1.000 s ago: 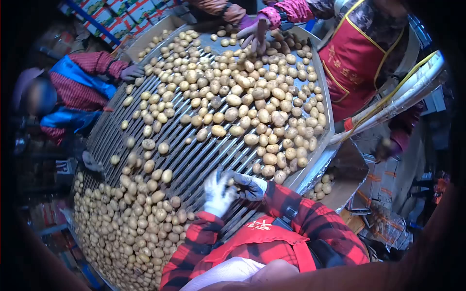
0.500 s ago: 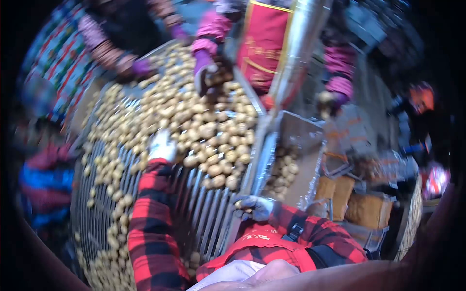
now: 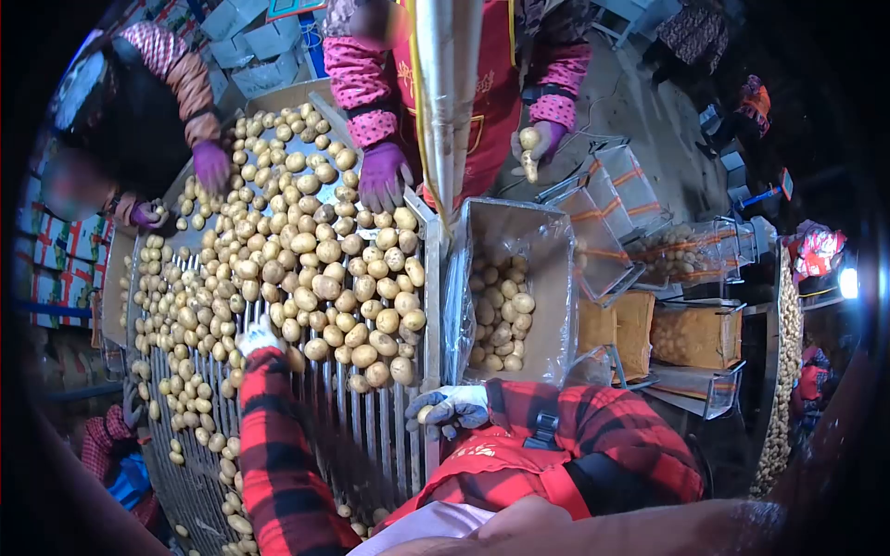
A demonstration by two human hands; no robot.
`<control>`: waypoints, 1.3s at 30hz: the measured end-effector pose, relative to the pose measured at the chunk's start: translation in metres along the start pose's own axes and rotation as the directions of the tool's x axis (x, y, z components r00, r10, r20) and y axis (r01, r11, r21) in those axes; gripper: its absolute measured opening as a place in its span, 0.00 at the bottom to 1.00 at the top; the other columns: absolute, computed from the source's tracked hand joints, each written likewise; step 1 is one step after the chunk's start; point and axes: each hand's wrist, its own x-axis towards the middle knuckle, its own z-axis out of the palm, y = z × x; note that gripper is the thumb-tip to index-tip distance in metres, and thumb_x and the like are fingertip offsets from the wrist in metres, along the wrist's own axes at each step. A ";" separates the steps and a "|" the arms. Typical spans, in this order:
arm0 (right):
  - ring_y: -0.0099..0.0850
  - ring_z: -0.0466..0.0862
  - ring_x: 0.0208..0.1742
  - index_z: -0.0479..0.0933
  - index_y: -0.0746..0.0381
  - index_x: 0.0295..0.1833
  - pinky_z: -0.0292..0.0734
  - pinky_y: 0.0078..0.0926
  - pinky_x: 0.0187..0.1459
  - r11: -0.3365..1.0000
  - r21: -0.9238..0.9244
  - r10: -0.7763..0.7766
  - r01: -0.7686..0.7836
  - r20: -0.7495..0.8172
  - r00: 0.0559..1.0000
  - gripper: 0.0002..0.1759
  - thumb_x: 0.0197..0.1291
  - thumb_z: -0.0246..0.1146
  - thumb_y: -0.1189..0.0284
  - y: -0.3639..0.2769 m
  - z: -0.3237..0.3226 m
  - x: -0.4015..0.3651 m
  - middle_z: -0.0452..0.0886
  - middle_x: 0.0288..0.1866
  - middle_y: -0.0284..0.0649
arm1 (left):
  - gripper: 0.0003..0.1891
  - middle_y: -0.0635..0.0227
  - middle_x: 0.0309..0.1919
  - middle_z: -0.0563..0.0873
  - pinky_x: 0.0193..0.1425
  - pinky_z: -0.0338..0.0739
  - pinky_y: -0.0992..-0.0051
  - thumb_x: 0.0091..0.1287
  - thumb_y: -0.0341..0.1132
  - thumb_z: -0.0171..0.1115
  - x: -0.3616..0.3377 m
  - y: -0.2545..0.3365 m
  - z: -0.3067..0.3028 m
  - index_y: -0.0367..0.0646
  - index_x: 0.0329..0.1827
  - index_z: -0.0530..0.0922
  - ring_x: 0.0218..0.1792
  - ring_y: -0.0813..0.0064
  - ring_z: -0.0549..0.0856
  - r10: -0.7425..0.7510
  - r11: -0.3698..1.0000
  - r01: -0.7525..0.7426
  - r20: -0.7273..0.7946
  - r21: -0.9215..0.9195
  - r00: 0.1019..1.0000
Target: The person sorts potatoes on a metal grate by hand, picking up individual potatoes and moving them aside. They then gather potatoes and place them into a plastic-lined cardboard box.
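White-gloved left hand (image 3: 259, 336) amid potatoes (image 3: 326, 287), small potato (image 3: 425, 414) in right hand (image 3: 455, 408)

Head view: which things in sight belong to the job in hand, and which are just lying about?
In the job:
loose potatoes, reached by the left hand
single potato, held in the right hand
slatted bed under the loose potatoes
plastic-lined box, partly filled

Apparently just lying about:
pale cartons at upper left
red-and-white printed boxes at far left
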 end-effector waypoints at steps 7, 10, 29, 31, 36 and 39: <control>0.27 0.88 0.44 0.76 0.62 0.62 0.83 0.21 0.34 0.903 -0.012 -0.423 0.430 -0.204 0.883 0.20 0.67 0.68 0.69 -0.060 -0.016 -0.080 0.86 0.52 0.39 | 0.37 0.52 0.69 0.76 0.77 0.67 0.59 0.64 0.34 0.67 -0.081 -0.009 0.035 0.44 0.78 0.67 0.71 0.53 0.75 0.012 0.813 -0.164 -0.266 -0.558 0.964; 0.23 0.81 0.42 0.76 0.61 0.61 0.81 0.18 0.36 0.691 0.208 -0.589 0.693 -0.395 0.705 0.19 0.68 0.66 0.66 -0.099 -0.090 -0.163 0.82 0.48 0.38 | 0.34 0.55 0.73 0.73 0.79 0.64 0.64 0.69 0.28 0.64 -0.110 -0.008 0.067 0.43 0.79 0.67 0.73 0.60 0.72 -0.107 0.401 -0.240 -0.306 -0.884 0.946; 0.43 0.76 0.70 0.65 0.55 0.78 0.76 0.48 0.69 0.702 -0.322 -0.624 0.636 0.154 0.766 0.32 0.72 0.64 0.69 0.003 -0.026 -0.080 0.74 0.71 0.44 | 0.37 0.48 0.71 0.72 0.78 0.59 0.48 0.62 0.47 0.68 -0.323 0.177 -0.065 0.42 0.73 0.70 0.72 0.44 0.69 0.460 0.330 -0.715 -0.557 -0.616 0.692; 0.41 0.78 0.67 0.66 0.52 0.77 0.78 0.45 0.66 0.797 0.030 -0.599 0.603 -0.079 0.797 0.31 0.71 0.65 0.67 -0.023 -0.014 -0.100 0.76 0.69 0.43 | 0.35 0.48 0.70 0.73 0.78 0.60 0.49 0.65 0.46 0.66 -0.335 0.153 -0.043 0.43 0.74 0.71 0.72 0.45 0.70 0.417 0.384 -0.686 -0.546 -0.619 0.726; 0.35 0.81 0.56 0.68 0.51 0.75 0.80 0.40 0.49 0.585 -0.763 -0.783 0.275 -0.443 0.437 0.31 0.71 0.66 0.59 -0.094 -0.125 -0.138 0.78 0.65 0.39 | 0.29 0.51 0.67 0.78 0.75 0.65 0.53 0.66 0.45 0.63 -0.407 0.058 -0.011 0.43 0.69 0.76 0.69 0.48 0.74 0.110 0.414 -0.422 -0.417 -0.807 0.902; 0.31 0.77 0.64 0.66 0.54 0.78 0.77 0.39 0.55 0.457 -0.847 -0.877 0.273 -0.378 0.297 0.33 0.71 0.66 0.64 -0.098 -0.068 -0.111 0.77 0.68 0.41 | 0.29 0.52 0.65 0.80 0.74 0.67 0.54 0.64 0.46 0.64 -0.470 0.023 0.048 0.45 0.68 0.77 0.68 0.48 0.75 -0.212 0.500 -0.246 -0.393 -0.830 0.895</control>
